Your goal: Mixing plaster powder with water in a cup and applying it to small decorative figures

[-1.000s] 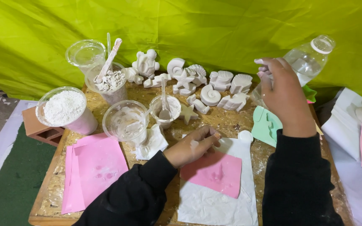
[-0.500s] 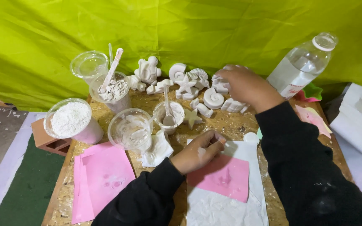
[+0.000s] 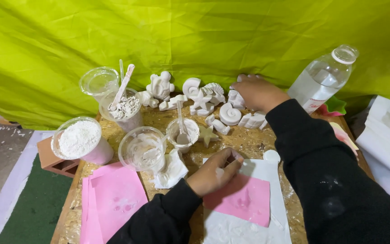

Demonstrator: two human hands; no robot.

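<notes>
My left hand (image 3: 215,171) rests as a loose fist on the near edge of a pink flat mould (image 3: 247,201), which lies on white paper (image 3: 244,228). Nothing shows inside its curled fingers. My right hand (image 3: 258,92) reaches to the back of the wooden board (image 3: 249,140) and lies palm down over a group of white plaster figures. Among them are a spiral shell (image 3: 229,114), a turtle (image 3: 160,86) and a star (image 3: 207,134). The palm hides whatever is under it, so a grip on a figure cannot be made out.
At the left stand a cup of white powder (image 3: 80,140), a cup smeared with plaster (image 3: 143,149), a small cup with a spoon (image 3: 182,131), a cup of chunks with a stick (image 3: 125,108) and an empty cup (image 3: 99,81). A water bottle (image 3: 323,77) leans at back right. Pink sheets (image 3: 113,199) lie front left.
My right hand came down from beside the bottle and moved left onto the plaster figures. My left hand stayed on the pink mould.
</notes>
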